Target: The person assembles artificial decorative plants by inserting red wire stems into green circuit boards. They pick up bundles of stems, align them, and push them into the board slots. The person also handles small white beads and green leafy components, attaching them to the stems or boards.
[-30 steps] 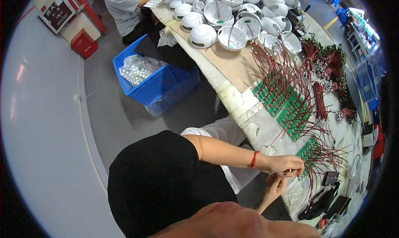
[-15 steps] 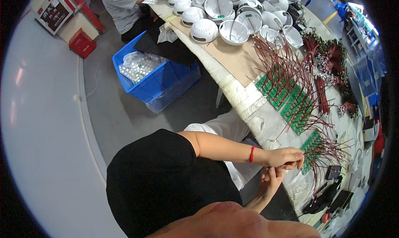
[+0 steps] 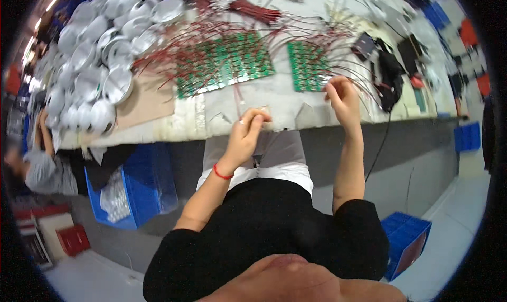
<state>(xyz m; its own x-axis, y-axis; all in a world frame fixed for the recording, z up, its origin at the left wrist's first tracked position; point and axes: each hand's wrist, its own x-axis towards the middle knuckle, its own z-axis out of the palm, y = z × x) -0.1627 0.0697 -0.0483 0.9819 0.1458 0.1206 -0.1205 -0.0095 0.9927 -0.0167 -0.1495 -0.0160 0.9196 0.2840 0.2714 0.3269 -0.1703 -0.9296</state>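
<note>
My left hand (image 3: 245, 135), with a red band at the wrist, has its fingers curled at the table's front edge (image 3: 174, 130), pinching a small pale piece (image 3: 262, 112). My right hand (image 3: 343, 98) is raised over the table to the right and pinches thin red wires (image 3: 348, 69). These run from a small green circuit board panel (image 3: 306, 62). A wider panel of green boards (image 3: 227, 64) with many red wires lies further left. The two hands are apart.
Several white round lamp housings (image 3: 100, 48) are stacked at the table's left end. Black devices and cables (image 3: 391, 69) lie to the right. Blue crates stand on the floor at left (image 3: 132, 191) and lower right (image 3: 406, 238). Another person (image 3: 42, 164) sits at far left.
The view has swung round to face the table. My hands, close together before, have parted: the right one has risen toward the small green panel and the left one stays at the table edge.
</note>
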